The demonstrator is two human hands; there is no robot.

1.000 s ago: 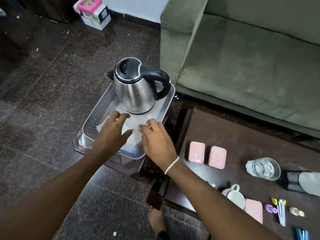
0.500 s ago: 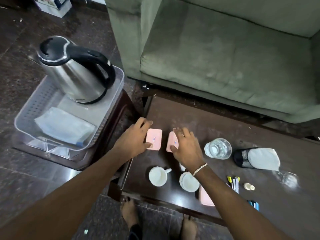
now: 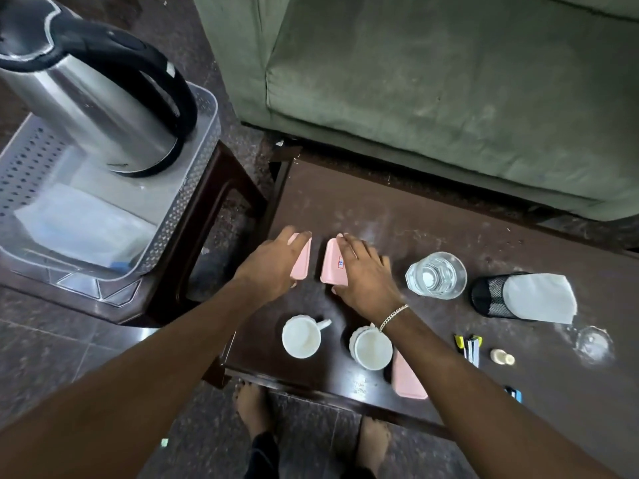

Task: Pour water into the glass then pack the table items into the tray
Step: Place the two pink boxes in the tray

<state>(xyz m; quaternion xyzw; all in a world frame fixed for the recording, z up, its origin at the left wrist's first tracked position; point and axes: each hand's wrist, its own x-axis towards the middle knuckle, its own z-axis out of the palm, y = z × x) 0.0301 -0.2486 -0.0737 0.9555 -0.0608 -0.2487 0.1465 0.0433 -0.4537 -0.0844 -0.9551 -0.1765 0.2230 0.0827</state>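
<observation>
On the dark table [image 3: 397, 209], my left hand [image 3: 273, 267] grips one pink box [image 3: 302, 262] and my right hand [image 3: 363, 271] grips a second pink box [image 3: 333, 262]; both boxes tilt up off the table. A glass of water [image 3: 436, 274] stands just right of my right hand. The clear plastic tray [image 3: 204, 140] sits on a side stool at the left, holding a steel kettle [image 3: 100, 98] and a white packet [image 3: 79, 223]. Two white cups [image 3: 301, 337] [image 3: 371, 347] and a third pink box [image 3: 408, 378] lie near the table's front edge.
A black mesh holder [image 3: 491, 295] with white cloth lies on its side at the right. Pens [image 3: 468, 345], a small bottle [image 3: 502, 357], an empty glass [image 3: 593, 342] and a blue item [image 3: 515, 394] sit right of the cups. A green sofa [image 3: 432, 81] stands behind the table.
My hands left the packet in the tray and moved right to the table. They closed on the two pink boxes, which now tilt up.
</observation>
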